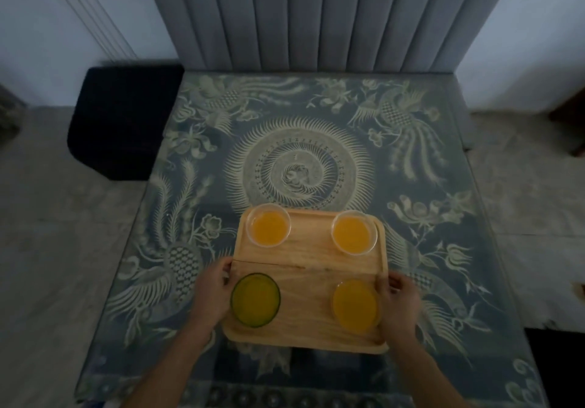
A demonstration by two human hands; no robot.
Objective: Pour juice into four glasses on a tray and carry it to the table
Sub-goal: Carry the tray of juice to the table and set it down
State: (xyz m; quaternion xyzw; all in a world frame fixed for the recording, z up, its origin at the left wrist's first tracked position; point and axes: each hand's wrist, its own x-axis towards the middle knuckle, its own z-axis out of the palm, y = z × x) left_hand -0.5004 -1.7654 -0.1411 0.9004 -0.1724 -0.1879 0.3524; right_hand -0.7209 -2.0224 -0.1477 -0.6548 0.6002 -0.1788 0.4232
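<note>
Evenly, left hand (211,293) and right hand (399,303) clasp opposite rims of the pale wooden tray (310,268), balancing four juice-filled glasses (268,228) between grips.

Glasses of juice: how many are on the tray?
4, one per tray corner: far-left glass, far-right glass, green near-left glass, near-right glass. None looks hidden.

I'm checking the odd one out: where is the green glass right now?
In the head view, the green glass stands in the near-left corner of the tray, right beside the left hand gripping that edge.
</note>
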